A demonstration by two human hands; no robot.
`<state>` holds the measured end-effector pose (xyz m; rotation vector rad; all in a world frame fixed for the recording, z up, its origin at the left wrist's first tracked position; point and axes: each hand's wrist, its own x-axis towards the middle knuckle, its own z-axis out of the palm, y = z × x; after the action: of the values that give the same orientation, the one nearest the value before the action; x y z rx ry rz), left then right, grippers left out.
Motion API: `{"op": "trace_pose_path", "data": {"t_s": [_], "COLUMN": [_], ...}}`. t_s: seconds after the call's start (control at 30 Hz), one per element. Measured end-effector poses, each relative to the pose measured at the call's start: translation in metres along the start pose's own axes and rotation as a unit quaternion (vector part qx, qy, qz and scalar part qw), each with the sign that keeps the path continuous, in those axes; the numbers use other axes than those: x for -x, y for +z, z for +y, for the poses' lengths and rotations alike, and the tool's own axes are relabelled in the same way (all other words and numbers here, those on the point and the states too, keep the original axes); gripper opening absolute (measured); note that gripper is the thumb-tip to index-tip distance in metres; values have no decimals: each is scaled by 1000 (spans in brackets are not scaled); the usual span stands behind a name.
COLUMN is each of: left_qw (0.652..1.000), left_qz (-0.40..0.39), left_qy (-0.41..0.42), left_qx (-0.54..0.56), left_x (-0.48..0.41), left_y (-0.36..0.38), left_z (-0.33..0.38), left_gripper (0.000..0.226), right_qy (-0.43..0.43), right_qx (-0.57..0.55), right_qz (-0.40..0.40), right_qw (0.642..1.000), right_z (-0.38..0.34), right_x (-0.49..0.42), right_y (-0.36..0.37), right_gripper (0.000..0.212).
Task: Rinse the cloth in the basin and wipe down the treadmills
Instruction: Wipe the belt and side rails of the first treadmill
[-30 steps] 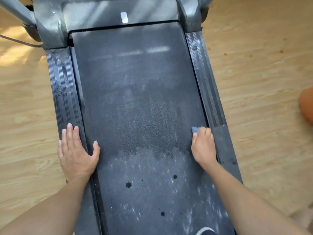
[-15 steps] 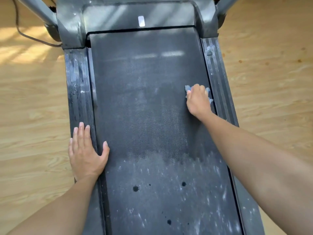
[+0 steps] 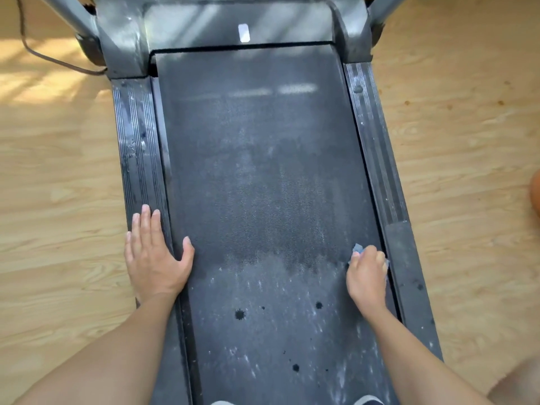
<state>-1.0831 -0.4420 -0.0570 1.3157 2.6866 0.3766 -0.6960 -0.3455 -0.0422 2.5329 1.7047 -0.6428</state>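
Observation:
A dusty black treadmill belt runs up the middle of the head view, with dark water spots and white streaks near me. My right hand grips a small blue cloth and presses it on the belt's right edge, beside the right side rail. Only corners of the cloth show past my fingers. My left hand lies flat with straight fingers on the left side rail, thumb spread onto the belt.
The grey motor cover and two uprights stand at the far end. A dark cable trails over the wooden floor at the upper left. An orange object sits at the right edge. Shoe tips show at the bottom.
My right hand pushed the cloth up the belt's right edge, then drew it back toward me. My left hand stayed planted on the left rail.

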Motion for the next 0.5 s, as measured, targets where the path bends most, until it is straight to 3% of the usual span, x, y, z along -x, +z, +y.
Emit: {"op": "trace_pose_path", "data": {"t_s": [0.07, 0.13, 0.23, 0.33, 0.5], "left_qw": [1000, 1000, 1000, 1000, 1000], "left_qz": [-6, -1, 4, 6, 18], "left_qy": [-1, -1, 4, 6, 3], "left_qx": [-5, -7, -9, -18, -13], "left_x": [2, 4, 4, 3, 3], "left_y": [0, 1, 4, 5, 9], "left_z": [-2, -2, -7, -9, -11], "left_gripper": [84, 83, 83, 84, 84], "right_qy": [-8, -91, -206, -234, -335], "right_qx": [14, 1, -36, -56, -8], "right_qz": [14, 19, -33, -43, -173], "right_qw": [1000, 996, 977, 970, 926], "right_z": [-3, -24, -105, -204, -304], "right_x": [1, -2, -23, -33, 11], "right_y": [1, 1, 11, 28, 45], "right_gripper": [22, 21, 18, 20, 16]}}
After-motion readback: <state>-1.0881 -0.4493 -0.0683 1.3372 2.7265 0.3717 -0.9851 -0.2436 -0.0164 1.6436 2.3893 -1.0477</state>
